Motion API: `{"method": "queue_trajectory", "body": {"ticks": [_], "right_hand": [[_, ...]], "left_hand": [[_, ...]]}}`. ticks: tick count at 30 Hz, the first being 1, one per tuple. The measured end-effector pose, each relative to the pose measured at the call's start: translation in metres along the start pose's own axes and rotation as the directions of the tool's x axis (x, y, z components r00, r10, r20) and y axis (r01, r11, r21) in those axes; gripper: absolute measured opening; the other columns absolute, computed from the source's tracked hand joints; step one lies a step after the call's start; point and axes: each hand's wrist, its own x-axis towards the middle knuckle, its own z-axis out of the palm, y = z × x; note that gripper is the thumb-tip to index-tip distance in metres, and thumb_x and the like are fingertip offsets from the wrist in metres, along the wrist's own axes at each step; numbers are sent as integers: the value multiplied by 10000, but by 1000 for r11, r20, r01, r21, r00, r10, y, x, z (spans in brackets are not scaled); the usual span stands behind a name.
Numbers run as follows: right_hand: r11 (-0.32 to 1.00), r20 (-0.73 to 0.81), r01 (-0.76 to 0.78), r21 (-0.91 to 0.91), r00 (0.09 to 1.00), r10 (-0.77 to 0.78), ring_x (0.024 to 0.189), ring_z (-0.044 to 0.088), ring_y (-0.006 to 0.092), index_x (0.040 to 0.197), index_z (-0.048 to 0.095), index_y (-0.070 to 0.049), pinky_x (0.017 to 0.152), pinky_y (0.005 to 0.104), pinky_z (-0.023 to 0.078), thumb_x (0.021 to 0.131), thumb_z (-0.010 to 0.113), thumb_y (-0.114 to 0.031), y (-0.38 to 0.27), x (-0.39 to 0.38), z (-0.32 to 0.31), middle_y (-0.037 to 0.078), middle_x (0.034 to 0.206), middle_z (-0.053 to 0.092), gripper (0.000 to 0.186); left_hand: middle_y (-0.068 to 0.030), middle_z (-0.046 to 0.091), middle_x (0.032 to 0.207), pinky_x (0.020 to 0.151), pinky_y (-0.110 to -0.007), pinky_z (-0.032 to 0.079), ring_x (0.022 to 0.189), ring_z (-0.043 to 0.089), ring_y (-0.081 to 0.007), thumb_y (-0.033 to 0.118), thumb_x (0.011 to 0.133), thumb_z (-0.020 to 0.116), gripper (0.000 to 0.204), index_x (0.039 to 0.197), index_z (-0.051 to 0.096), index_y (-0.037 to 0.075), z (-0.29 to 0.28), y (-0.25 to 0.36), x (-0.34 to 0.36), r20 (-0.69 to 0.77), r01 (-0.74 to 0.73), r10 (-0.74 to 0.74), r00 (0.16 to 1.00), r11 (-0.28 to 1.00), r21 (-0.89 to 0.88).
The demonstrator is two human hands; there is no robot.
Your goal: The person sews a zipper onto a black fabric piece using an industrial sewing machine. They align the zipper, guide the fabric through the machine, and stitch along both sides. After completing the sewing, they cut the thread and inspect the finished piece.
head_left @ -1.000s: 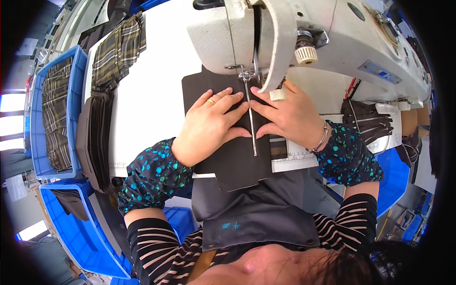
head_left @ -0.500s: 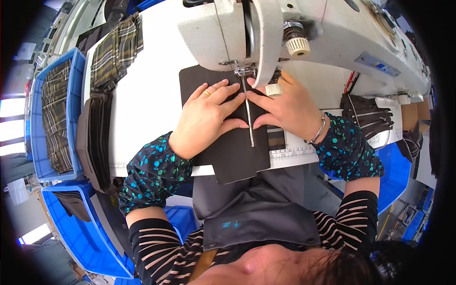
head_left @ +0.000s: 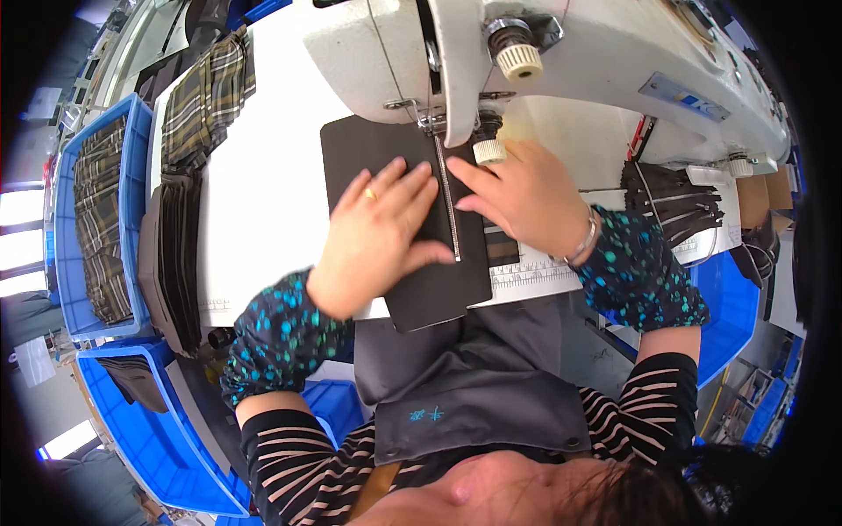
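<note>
A dark brown fabric panel point(head_left: 438, 294) lies flat on the white table under the sewing machine's presser foot point(head_left: 431, 121). A zipper point(head_left: 448, 206) with silvery teeth runs lengthwise along it, its upper end at the foot. My left hand point(head_left: 373, 232) rests flat on the panel left of the zipper, fingers spread, thumb tip close to the zipper's lower end. Right of the teeth, my right hand point(head_left: 535, 197) has its index finger and thumb stretched toward the zipper; its other fingers are partly behind the machine's cream knob point(head_left: 489, 152). Neither hand grips anything.
The white sewing machine point(head_left: 579, 79) spans the top. At left stand a stack of dark panels point(head_left: 174, 263), plaid cloth point(head_left: 206, 105) and a blue bin point(head_left: 136, 210) holding plaid pieces. Several zippers point(head_left: 675, 206) lie at right. A ruler strip point(head_left: 535, 279) follows the near edge.
The thumbs, earlier nearly meeting across the zipper, are now farther apart; my right hand has slid up. The whole view has shifted slightly, and the machine appears farther left.
</note>
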Motion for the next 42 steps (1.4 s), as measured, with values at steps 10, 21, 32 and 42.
{"method": "queue_trajectory", "body": {"ticks": [10, 21, 32, 42], "right_hand": [[982, -88, 8, 190, 996, 9, 976, 685, 270, 1040, 721, -34, 875, 405, 580, 797, 776, -130, -49, -69, -15, 89, 1067, 688, 268], [994, -77, 104, -26, 991, -105, 589, 489, 138, 1100, 748, -14, 556, 314, 379, 783, 759, -105, -70, -59, 1, -17, 716, 457, 330], [992, -105, 125, -26, 986, -127, 573, 488, 133, 1106, 747, 16, 526, 308, 372, 788, 721, -88, -71, -63, 4, -16, 700, 454, 335], [992, 0, 122, 14, 993, -122, 638, 523, 140, 899, 728, -73, 576, 297, 383, 792, 676, -165, -70, -71, -1, -12, 723, 478, 150]], "left_hand": [[-165, 654, 1435, 1101, -472, 490, 1346, 610, -352, 145, 944, 692, 429, 1352, 674, 14, 11, 60, -58, 11, 1, 0, 1000, 1000, -31], [-243, 739, 1197, 1010, -450, 530, 1186, 684, -410, 195, 1110, 494, 342, 1227, 731, -23, -11, 44, -45, 91, 343, -384, 919, 661, -668], [-170, 752, 1098, 876, -306, 527, 953, 702, -212, 312, 1145, 466, 454, 1291, 701, -47, -10, 41, -50, 90, 331, -388, 917, 618, -714], [-138, 726, 1246, 995, -447, 536, 1148, 674, -352, 119, 871, 745, 336, 1195, 753, 28, -2, 50, -49, -100, 74, -122, 988, 918, -390]]}}
